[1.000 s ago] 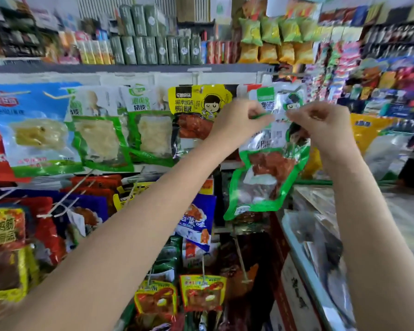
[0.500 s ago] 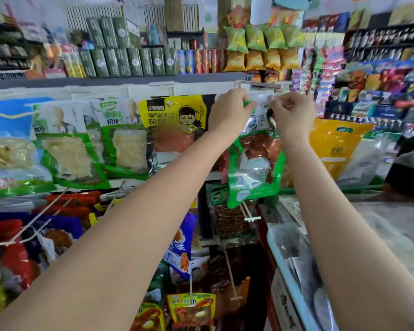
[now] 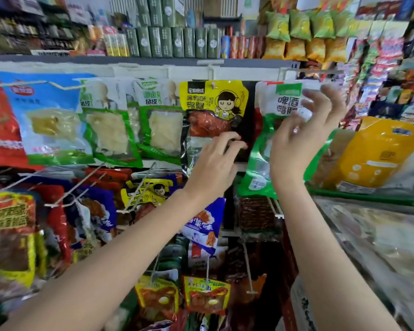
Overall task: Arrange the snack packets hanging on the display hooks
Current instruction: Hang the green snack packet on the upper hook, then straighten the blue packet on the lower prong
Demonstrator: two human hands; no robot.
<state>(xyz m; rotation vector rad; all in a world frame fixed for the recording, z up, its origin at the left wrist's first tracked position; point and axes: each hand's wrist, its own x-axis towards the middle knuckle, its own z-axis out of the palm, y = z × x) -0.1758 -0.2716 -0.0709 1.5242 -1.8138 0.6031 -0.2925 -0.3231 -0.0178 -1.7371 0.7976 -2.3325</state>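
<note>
My right hand (image 3: 304, 137) is spread open before the green packet (image 3: 263, 163); my left hand (image 3: 215, 161), fingers loose, touches the yellow packet (image 3: 213, 101). Square each packet flat on its hook.

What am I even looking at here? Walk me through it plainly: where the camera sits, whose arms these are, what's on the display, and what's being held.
There is no machine. A person wears a wide-angle camera on the head, so you look forward and down along their two bare arms at a shop display.

The left hand has its fingers resting on the lower part of a yellow and black packet with a cartoon girl on it. The right hand is up against a green and white packet beside it, fingers loosely spread; blur hides whether it pinches anything.

Both packets hang in the top row. To their left hang two green packets with pale contents and a blue packet. More packets hang on white hooks below, and a shelf above holds boxes and bags.
</note>
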